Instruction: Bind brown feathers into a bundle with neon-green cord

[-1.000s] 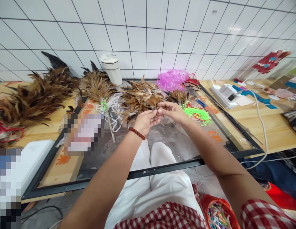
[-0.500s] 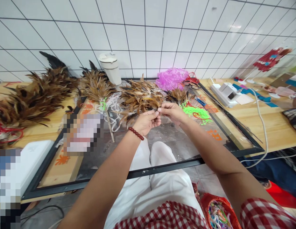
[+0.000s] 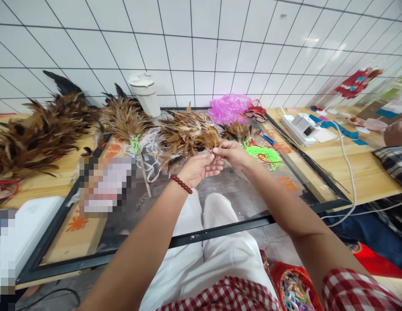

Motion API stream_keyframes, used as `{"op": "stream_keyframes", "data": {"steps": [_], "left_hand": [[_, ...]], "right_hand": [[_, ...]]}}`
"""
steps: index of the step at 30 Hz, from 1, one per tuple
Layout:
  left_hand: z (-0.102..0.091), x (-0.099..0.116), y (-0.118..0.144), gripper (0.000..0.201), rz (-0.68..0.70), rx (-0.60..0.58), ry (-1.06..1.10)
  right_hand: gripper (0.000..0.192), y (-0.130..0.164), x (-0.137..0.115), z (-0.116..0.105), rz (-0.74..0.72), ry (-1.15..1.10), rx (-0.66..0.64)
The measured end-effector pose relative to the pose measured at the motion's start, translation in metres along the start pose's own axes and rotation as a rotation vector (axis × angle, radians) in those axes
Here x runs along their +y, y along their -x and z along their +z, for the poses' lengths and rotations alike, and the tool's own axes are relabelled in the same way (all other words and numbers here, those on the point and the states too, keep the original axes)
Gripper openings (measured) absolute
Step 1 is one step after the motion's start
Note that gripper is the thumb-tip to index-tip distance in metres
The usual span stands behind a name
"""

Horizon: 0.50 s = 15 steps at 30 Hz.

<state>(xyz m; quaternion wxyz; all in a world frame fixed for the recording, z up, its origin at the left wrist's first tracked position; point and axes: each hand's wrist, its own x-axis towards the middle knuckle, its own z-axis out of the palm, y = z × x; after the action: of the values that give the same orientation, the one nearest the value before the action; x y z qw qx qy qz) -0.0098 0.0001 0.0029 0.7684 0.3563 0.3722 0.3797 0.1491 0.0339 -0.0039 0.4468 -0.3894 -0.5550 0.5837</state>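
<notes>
My left hand (image 3: pixel 198 168) and my right hand (image 3: pixel 231 153) meet fingertip to fingertip over a glass-topped, black-framed table (image 3: pixel 217 233). Both pinch the stem end of a bunch of brown feathers (image 3: pixel 184 136) that fans out to the left behind them. A dark red bead bracelet (image 3: pixel 182 184) circles my left wrist. What lies between the fingertips is too small to make out. A heap of neon green cord (image 3: pixel 264 153) lies just right of my right hand.
More feather bundles (image 3: pixel 39 134) lie along the wooden bench at left, one tied with green cord (image 3: pixel 125 119). A white lidded cup (image 3: pixel 144 93), pink plastic (image 3: pixel 228 108), a white device (image 3: pixel 303 127) with cable, and another person's arm (image 3: pixel 395 134) at far right.
My hands have stayed together on the feather bunch, fingers shifting slightly. The camera has turned a little, sliding the whole scene leftward.
</notes>
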Motion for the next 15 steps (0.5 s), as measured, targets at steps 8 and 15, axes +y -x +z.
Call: {"op": "stream_keyframes", "data": {"steps": [8, 15], "left_hand": [[0.004, -0.009, -0.004, 0.014, 0.111, 0.132, -0.123], [-0.006, 0.0, -0.01, 0.015, 0.436, 0.431, 0.133]], "right_hand": [[0.033, -0.001, 0.005, 0.005, -0.126, 0.162, 0.045], [0.017, -0.003, 0.005, -0.009, -0.249, 0.903, 0.207]]}}
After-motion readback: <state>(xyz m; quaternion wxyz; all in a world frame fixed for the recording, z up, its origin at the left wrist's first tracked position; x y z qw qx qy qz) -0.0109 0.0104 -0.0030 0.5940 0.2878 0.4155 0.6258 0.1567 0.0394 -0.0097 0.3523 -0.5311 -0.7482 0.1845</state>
